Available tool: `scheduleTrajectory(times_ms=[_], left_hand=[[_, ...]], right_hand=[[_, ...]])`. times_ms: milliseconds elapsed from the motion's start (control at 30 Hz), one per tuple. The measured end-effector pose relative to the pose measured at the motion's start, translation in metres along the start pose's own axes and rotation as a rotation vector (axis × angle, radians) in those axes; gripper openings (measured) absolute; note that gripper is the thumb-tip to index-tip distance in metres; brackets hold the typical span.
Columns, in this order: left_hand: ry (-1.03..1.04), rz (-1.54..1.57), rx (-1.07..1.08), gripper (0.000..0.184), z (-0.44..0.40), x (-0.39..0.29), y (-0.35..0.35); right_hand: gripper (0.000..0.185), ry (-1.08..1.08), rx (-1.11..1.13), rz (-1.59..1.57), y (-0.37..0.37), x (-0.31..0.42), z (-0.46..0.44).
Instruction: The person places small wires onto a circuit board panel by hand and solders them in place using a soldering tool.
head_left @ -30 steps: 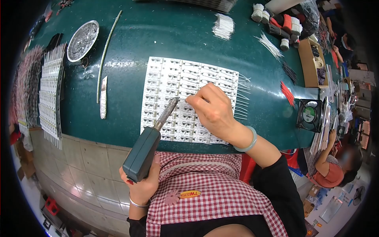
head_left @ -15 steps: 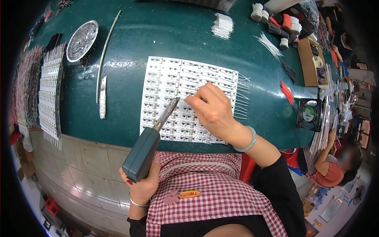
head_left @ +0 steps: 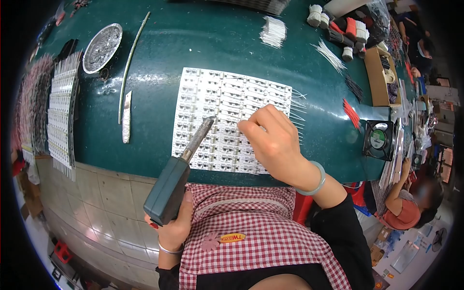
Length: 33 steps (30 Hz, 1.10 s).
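Note:
In my left hand (head_left: 175, 223) is a soldering gun (head_left: 169, 188) with a green body, held from below and pointing up and away. Its metal tip is over a white circuit board panel (head_left: 193, 104), left of the panel's middle. Rows of small components cover the panel, and thin white wires (head_left: 297, 116) stick out past its right edge. Above the right half of the panel is my right hand (head_left: 275, 140), thumb and forefinger pinched together; whatever they hold is too small to make out. A gap separates these fingertips from the iron's tip.
Left on the green table (head_left: 159, 43) are a foil-lined dish (head_left: 102, 48), a long thin rod (head_left: 131, 63), a foil-wrapped strip (head_left: 126, 118) and stacked wired panels (head_left: 63, 116). Wire bundles (head_left: 273, 32), a cardboard box (head_left: 379, 77) and a fan (head_left: 378, 139) are rightward. Co-workers (head_left: 406, 203) sit beyond.
My right hand has shifted right and slightly toward me, away from the iron. The soldering gun has moved a little left. The panel has barely moved.

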<state>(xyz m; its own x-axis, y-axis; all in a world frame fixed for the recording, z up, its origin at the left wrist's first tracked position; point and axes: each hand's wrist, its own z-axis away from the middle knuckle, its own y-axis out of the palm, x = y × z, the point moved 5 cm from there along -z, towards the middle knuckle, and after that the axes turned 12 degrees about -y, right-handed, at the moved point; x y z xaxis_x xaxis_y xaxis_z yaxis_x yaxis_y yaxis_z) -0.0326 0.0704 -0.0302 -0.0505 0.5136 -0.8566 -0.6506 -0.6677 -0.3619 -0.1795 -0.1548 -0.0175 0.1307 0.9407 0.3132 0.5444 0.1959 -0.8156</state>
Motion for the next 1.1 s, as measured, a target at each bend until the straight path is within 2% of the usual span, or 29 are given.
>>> scheduleTrajectory(times_ms=[167,533,833,933,1033,1100], left_hand=[[0.006,-0.01,-0.011,0.02,0.0,-0.001,0.001],[0.105,-0.132,0.007,0.016,0.0,-0.002,0.002],[0.305,-0.19,0.049,0.017,-0.005,-0.02,0.008],[0.287,-0.215,0.052,0.018,-0.003,-0.018,0.006],[0.051,-0.105,0.035,0.022,0.001,0.012,-0.002],[0.087,-0.066,0.056,0.024,0.002,0.022,-0.005]], right_hand=[[0.021,-0.053,-0.068,-0.07,0.01,0.001,-0.002],[0.018,-0.03,-0.06,-0.084,0.032,-0.007,0.004],[0.02,-0.036,-0.045,-0.064,0.033,-0.006,0.004],[0.02,-0.036,-0.042,-0.06,0.033,-0.006,0.004],[0.02,-0.04,-0.046,-0.054,0.034,-0.006,0.005],[0.019,-0.04,-0.046,-0.053,0.034,-0.006,0.005]])
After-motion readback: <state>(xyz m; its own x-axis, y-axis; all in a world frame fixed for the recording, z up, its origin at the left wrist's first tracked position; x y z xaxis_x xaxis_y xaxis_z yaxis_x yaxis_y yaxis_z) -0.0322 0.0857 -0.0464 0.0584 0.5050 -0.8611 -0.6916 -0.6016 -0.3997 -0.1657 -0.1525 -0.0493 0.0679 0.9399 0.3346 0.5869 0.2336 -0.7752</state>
